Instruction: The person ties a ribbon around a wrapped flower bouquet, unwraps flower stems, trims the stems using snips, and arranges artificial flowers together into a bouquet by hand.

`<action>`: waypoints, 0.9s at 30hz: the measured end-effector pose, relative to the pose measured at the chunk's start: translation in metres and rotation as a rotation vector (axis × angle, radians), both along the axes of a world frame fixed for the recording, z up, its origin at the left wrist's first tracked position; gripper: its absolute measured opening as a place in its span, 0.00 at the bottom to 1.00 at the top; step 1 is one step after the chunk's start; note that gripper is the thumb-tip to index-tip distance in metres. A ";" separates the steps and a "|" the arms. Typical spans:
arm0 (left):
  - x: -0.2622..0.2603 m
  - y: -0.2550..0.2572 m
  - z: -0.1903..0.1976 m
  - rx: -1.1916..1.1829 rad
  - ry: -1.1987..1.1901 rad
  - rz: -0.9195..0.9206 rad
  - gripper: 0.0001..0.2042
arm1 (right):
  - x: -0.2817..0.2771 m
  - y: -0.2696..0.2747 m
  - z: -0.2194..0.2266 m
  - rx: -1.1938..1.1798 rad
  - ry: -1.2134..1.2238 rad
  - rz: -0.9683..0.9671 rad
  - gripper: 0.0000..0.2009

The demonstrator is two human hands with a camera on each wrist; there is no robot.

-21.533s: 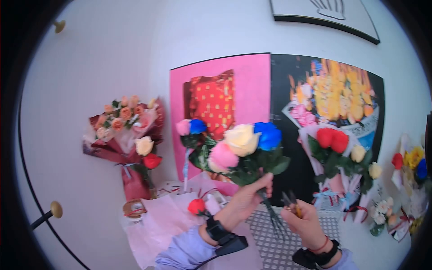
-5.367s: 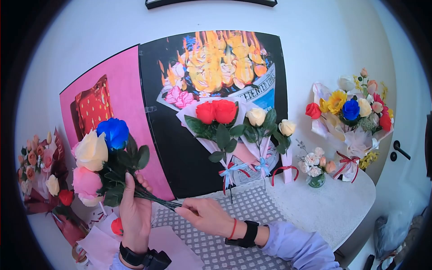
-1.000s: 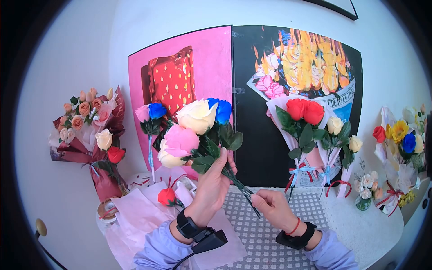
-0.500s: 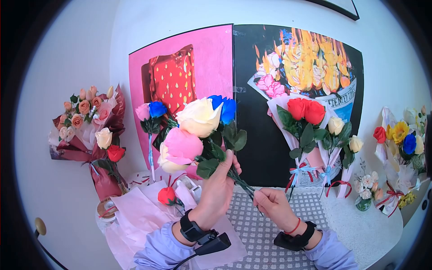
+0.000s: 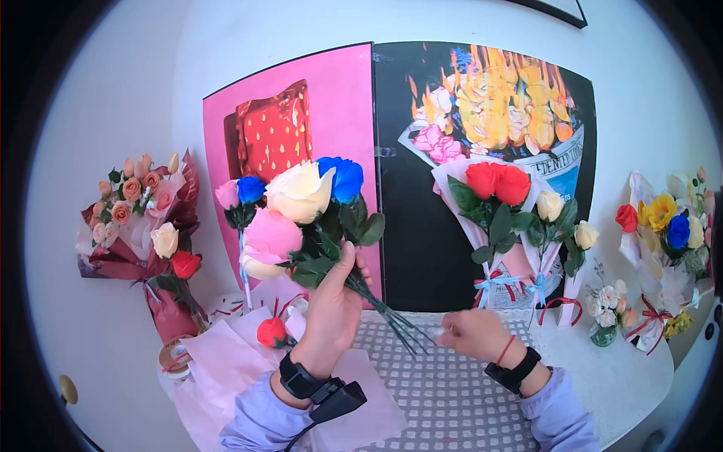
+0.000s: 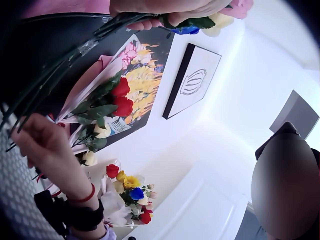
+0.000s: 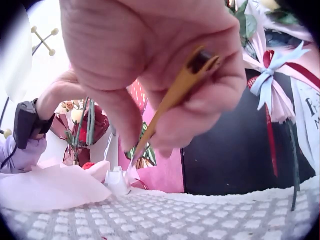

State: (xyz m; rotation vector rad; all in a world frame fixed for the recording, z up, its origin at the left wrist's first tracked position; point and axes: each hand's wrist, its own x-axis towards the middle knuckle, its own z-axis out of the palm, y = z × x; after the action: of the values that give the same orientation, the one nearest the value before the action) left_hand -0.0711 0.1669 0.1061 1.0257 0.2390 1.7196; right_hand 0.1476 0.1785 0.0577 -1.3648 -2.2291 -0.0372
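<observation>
My left hand (image 5: 337, 309) grips a bunch of artificial roses by its green stems (image 5: 392, 320), cream, pink and blue blooms above. The cream rose (image 5: 300, 192) tops the pink rose (image 5: 273, 239), with the blue rose (image 5: 343, 179) behind. In the left wrist view, clear tape (image 6: 87, 47) wraps the stems. My right hand (image 5: 478, 335) is just right of the stem ends. It holds small yellow-handled snips (image 7: 175, 92) in the right wrist view, a thin metal tip pointing down past the thumb. The snips' far end is partly hidden by the fingers.
Pink wrapping paper (image 5: 226, 369), a red rose (image 5: 271, 332) and a ribbon roll (image 5: 175, 355) lie at left on the grey patterned cloth (image 5: 452, 407). Wrapped bouquets, including a burgundy one (image 5: 162, 301), stand at both sides. Two painted boards lean behind.
The right hand has drawn slightly right, off the stem ends it touched half a second ago. The left hand keeps its grip. Earlier, the bunch was tipped further left.
</observation>
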 end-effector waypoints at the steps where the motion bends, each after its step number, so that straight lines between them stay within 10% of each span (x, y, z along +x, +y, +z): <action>1: 0.000 -0.001 0.001 0.001 0.004 -0.006 0.10 | 0.003 0.005 -0.008 -0.063 -0.115 0.130 0.14; 10: 0.007 -0.005 -0.002 -0.068 0.041 -0.046 0.09 | -0.028 -0.032 0.022 0.430 0.334 0.337 0.04; 27: 0.016 -0.010 -0.008 -0.165 0.014 -0.204 0.09 | -0.039 -0.037 0.009 0.626 0.099 0.310 0.03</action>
State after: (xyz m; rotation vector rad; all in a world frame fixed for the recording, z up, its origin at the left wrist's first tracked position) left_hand -0.0552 0.1570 0.0980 0.9091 0.2715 1.4836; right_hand 0.1082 0.1411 0.0663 -0.6674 -2.0660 -0.4995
